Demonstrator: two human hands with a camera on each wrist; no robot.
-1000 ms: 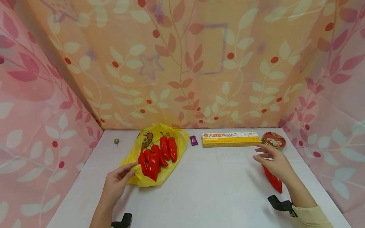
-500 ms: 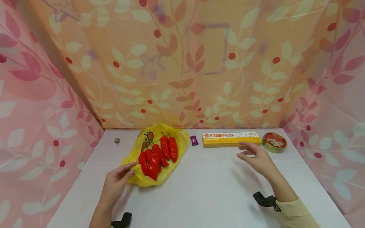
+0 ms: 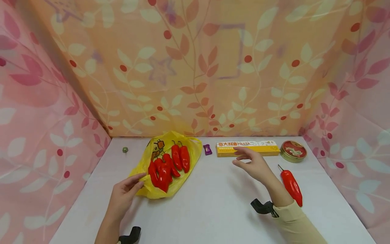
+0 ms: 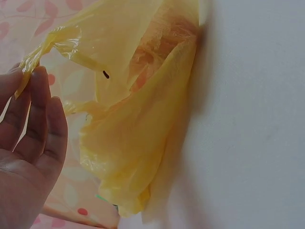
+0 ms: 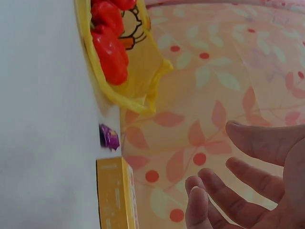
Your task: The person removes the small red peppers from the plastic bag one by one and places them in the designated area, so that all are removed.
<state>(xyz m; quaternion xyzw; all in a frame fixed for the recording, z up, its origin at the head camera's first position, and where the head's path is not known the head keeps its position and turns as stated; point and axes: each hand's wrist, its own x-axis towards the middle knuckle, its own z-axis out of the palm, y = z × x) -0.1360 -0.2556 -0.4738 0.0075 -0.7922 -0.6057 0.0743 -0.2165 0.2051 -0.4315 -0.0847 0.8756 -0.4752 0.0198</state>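
My left hand [image 3: 125, 195] pinches the near left edge of a yellow plastic bag [image 3: 182, 186] between thumb and fingers; the left wrist view shows the pinched bag edge [image 4: 35, 59] up close. Several red peppers [image 3: 164, 174] lie on the spread bag, some long and thin, one broader. My right hand [image 3: 254, 166] hovers with nothing in it, fingers loosely bent and thumb apart, before the yellow and white pasta box [image 3: 259, 150]. One more long red pepper [image 3: 291, 186] lies on the table to the right, beside the right forearm.
A small purple wrapped candy [image 3: 207, 149] sits between bag and box. To the box's right stands a round red-lidded tin [image 3: 293, 151]. A tiny green ball [image 3: 125, 149] is at the back left of the white table [image 3: 210, 210]. Patterned cloth walls [image 3: 195, 67] enclose the back and sides.
My right hand has moved left, from above the lone red pepper to in front of the pasta box, uncovering that pepper. The left hand has stayed on the bag.
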